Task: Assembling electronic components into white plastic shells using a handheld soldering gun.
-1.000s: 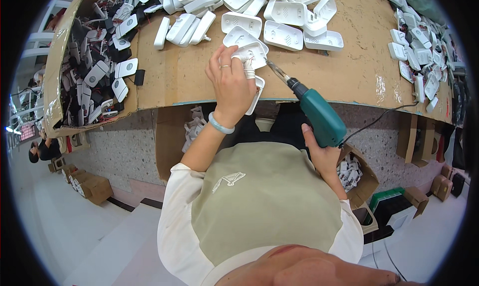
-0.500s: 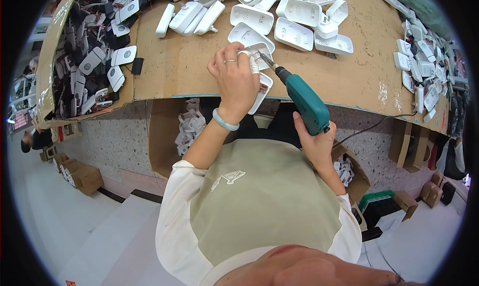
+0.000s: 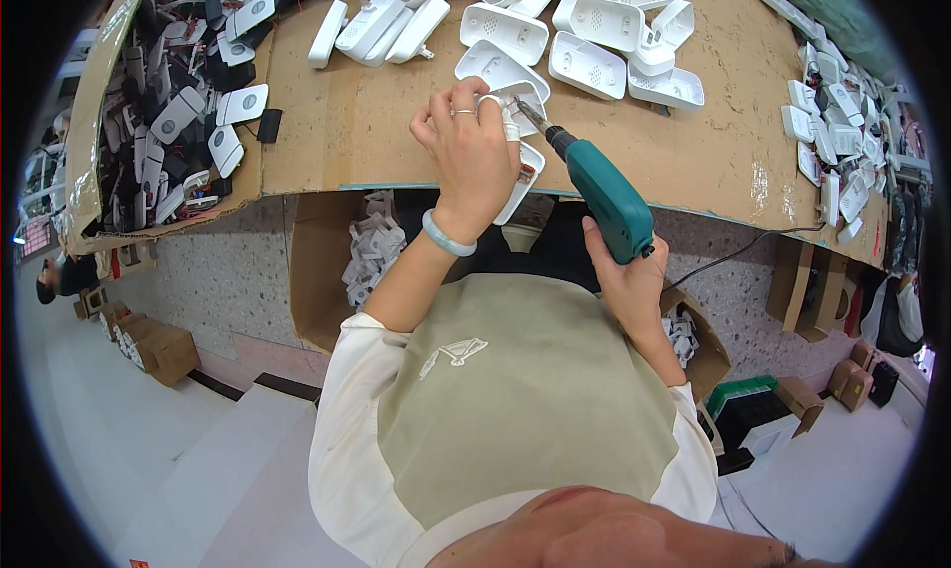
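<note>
My right hand (image 3: 631, 276) is closed round the lower end of a green electric screwdriver (image 3: 606, 197), which slants up and left. Its metal bit reaches a white plastic housing (image 3: 528, 95) at the front of the table. Over the near side of that work, my left hand (image 3: 471, 167) has its fingers bent and closed on white plastic parts, and a finger wears a white wrapping. Below these fingers, a white shell (image 3: 528, 180) with coppery parts inside juts past the table edge. My palm and fingers hide much of the held piece, and the bit's exact contact point is hard to see.
Empty white shells (image 3: 505, 33) lie along the far side of the cardboard-topped table (image 3: 357, 152). A cardboard bin (image 3: 87, 162) of device parts stands at left. More white units (image 3: 842, 122) are heaped at right. A black cable (image 3: 743, 256) runs from the screwdriver toward the table's right side.
</note>
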Motion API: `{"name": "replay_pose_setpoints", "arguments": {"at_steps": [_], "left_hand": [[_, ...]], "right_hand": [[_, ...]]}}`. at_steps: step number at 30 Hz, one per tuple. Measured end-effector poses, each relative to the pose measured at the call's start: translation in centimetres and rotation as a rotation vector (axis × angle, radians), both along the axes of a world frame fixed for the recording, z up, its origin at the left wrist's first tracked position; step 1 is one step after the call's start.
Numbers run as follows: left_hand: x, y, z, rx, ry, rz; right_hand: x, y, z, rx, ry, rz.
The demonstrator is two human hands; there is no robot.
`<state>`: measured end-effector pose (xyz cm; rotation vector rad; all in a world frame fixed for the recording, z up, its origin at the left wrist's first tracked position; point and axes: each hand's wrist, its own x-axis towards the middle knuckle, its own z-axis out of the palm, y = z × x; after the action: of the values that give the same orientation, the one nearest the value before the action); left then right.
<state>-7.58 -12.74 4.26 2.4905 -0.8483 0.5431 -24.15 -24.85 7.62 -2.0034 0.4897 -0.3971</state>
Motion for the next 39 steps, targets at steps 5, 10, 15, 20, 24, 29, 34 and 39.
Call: {"name": "replay_pose_setpoints", "arguments": {"at_steps": [5, 10, 15, 20, 24, 29, 34, 39], "left_hand": [[0.0, -0.1, 0.1, 0.013, 0.012, 0.000], [0.0, -0.1, 0.3, 0.011, 0.014, -0.003], [0.1, -0.1, 0.2, 0.022, 0.012, -0.002], [0.1, 0.0, 0.2, 0.033, 0.021, 0.000], [0.0, 0.0, 0.2, 0.039, 0.028, -0.007], [0.0, 0.0, 0.5, 0.051, 0.047, -0.011], [0.1, -0.1, 0.3, 0.058, 0.026, -0.010], [-0.2, -0.1, 1.1, 0.062, 0.028, -0.008]], "right_hand": [[0.0, -0.1, -0.5, -0.004, -0.047, 0.000], [0.2, -0.1, 0.5, -0.002, -0.015, 0.004], [0.2, -0.3, 0.7, -0.049, -0.007, 0.017], [0.2, -0.2, 1.2, -0.046, 0.020, 0.013], [-0.8, -0.2, 1.1, 0.012, 0.034, -0.016], [-2.7, -0.4, 0.8, 0.220, 0.017, -0.184], [-2.8, -0.7, 1.5, 0.346, -0.097, -0.304], [-3.2, -0.5, 2.0, 0.417, -0.150, -0.355]]}}
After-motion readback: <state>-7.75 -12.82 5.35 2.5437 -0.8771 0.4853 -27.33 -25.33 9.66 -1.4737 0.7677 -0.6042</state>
